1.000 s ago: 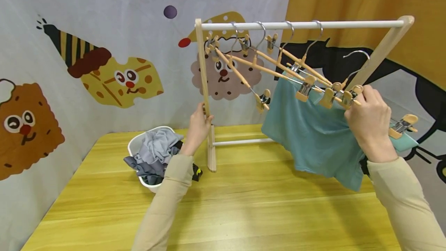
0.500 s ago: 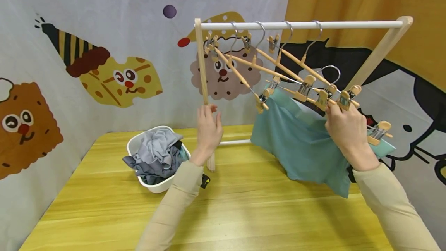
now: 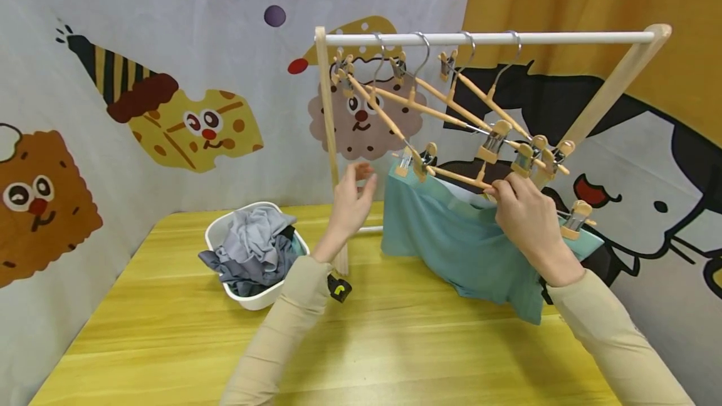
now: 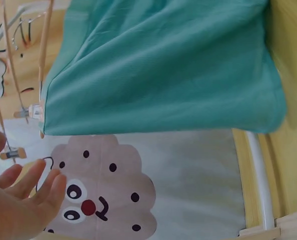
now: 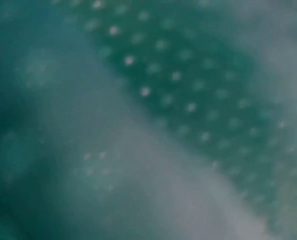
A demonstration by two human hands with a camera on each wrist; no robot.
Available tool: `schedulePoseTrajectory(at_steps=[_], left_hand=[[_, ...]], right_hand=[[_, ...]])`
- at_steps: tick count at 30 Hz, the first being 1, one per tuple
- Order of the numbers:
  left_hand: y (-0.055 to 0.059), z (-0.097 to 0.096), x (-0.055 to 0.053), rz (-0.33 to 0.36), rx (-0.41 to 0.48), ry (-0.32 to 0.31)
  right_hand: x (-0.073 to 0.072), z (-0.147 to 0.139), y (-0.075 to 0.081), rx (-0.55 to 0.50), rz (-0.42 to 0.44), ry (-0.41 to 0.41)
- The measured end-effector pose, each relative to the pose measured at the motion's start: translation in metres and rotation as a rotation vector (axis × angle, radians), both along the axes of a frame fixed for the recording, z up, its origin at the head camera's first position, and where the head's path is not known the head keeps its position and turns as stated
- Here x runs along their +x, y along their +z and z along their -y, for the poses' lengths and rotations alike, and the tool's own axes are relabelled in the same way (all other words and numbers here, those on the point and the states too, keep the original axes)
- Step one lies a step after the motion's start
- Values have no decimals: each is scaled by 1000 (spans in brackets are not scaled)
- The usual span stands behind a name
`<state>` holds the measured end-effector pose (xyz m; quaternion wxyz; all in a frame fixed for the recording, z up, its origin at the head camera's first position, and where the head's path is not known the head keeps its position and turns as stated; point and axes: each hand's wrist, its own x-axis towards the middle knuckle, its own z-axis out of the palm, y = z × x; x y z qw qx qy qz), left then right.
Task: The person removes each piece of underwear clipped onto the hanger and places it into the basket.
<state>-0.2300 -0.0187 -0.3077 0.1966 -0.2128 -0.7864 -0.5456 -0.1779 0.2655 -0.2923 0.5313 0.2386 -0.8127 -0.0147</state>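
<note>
My right hand (image 3: pixel 527 224) grips a wooden clip hanger (image 3: pixel 459 176) near its middle, below the rail. From the hanger's clips (image 3: pixel 576 220) hangs a teal garment (image 3: pixel 451 237) with a wide waistband, its lower part loosely folded. The hanger's hook cannot be made out behind the hand. My left hand (image 3: pixel 351 202) is raised beside the rack's left post, fingers loosely bent and holding nothing. In the left wrist view, that hand (image 4: pixel 26 200) is apart from the teal garment (image 4: pixel 163 80). Blurred teal fabric (image 5: pixel 188 90) with pale dots fills the right wrist view.
A small rack with a white rail (image 3: pixel 575 38) carries several clip hangers (image 3: pixel 451 102), which slant close in front of the held one. Left of it stands a white basket (image 3: pixel 251 301) of crumpled grey clothes (image 3: pixel 256 243). All rests on a yellow wooden table (image 3: pixel 395 349).
The right hand has brought the hanger and teal garment leftward and slightly down, under the hanging hangers. My left hand has let go of the left post and moved right.
</note>
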Motion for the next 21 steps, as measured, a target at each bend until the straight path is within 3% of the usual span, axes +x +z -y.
schedulePoseTrajectory(at_steps=[6,12,21], left_hand=[[8,6,0,128,58,-81],[17,14,3,208,59,-107],[25,24,5,125,-42,-133]], right_hand=[[3,11,-2,49,-28,69],[7,24,1,66,-76,161],[10,40,5,68,-123,250]])
